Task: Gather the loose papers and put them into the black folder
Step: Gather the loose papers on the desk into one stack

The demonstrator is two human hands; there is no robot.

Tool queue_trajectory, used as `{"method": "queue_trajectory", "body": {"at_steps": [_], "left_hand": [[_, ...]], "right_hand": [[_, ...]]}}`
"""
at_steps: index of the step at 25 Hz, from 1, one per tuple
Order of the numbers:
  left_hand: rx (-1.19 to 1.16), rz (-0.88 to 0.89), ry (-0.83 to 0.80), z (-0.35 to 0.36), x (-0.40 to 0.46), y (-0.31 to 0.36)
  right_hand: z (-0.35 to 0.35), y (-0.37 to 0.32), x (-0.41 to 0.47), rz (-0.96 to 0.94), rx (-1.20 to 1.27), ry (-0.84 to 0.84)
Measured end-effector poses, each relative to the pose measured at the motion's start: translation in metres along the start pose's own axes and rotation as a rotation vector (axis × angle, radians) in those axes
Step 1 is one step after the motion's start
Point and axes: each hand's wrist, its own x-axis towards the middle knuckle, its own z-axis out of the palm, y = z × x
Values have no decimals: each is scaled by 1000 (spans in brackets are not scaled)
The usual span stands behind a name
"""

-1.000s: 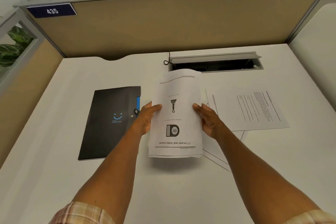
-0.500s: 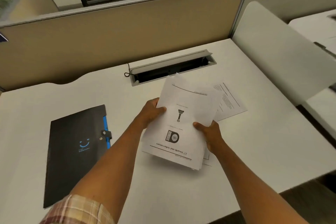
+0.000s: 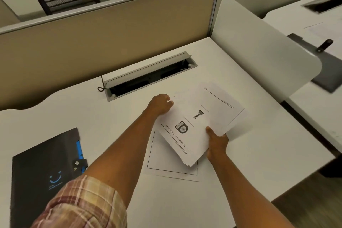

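Note:
A stack of white papers [image 3: 200, 122] with a printed top page is lifted slightly over the white desk [image 3: 111, 126], right of centre. My right hand [image 3: 216, 142] grips its near right edge, thumb on top. My left hand [image 3: 160, 105] is curled on the stack's far left edge. Another loose sheet [image 3: 166, 163] with a thin black border lies flat on the desk, partly under the stack. The black folder [image 3: 42, 172] lies shut at the lower left, with a blue edge and a snap tab, apart from both hands. My left forearm crosses beside it.
An open cable slot [image 3: 148, 77] with a raised lid and a dark cord [image 3: 100, 88] sits behind the papers. A beige partition [image 3: 111, 29] closes the back, a white divider [image 3: 259, 52] the right. The neighbouring desk holds a dark folder [image 3: 329, 74].
The view swung right. The stack turned clockwise and moved right, now covering the printed text sheet. My left hand slid from the stack's side to its far edge.

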Motion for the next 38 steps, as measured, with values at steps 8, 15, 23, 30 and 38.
{"method": "queue_trajectory", "body": {"at_steps": [8, 15, 23, 30, 38], "left_hand": [[219, -25, -56, 24, 48, 23], [463, -72, -21, 29, 60, 34], [280, -72, -78, 20, 77, 27], [101, 55, -214, 10, 65, 34], [-294, 139, -201, -40, 19, 32]], "right_hand": [[28, 1, 25, 68, 130, 145], [40, 12, 35, 101, 17, 203], [39, 6, 31, 112, -33, 175], [32, 4, 30, 135, 3, 55], [22, -21, 30, -45, -37, -136]]}}
